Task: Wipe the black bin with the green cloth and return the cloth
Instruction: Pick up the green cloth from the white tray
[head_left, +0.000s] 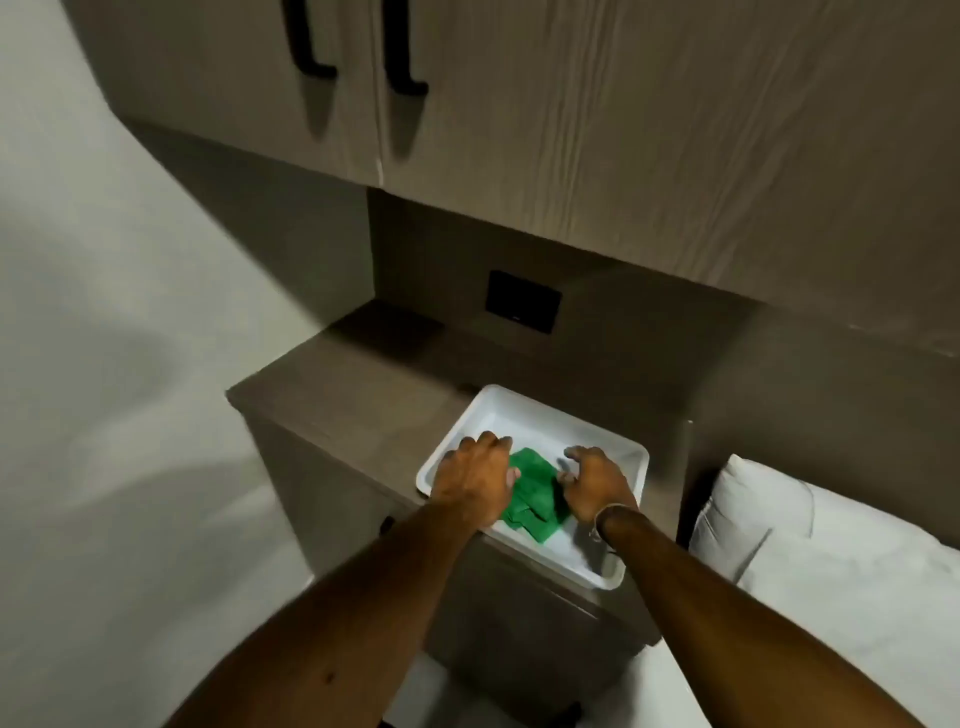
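A crumpled green cloth (532, 496) lies inside a white rectangular tray (506, 408) on a brown bedside cabinet. My left hand (475, 480) rests palm down on the cloth's left side, fingers curled over it. My right hand (597, 483) hovers at the cloth's right edge with fingers spread and bent, fingertips touching or nearly touching the fabric. Whether either hand grips the cloth is unclear. The black bin is not in view.
The brown cabinet top (353, 384) extends left of the tray. A black wall socket plate (522, 302) sits behind it. Overhead wooden cupboards with black handles (405, 62) hang above. A white pillow and bed (810, 540) lie to the right, pale floor to the left.
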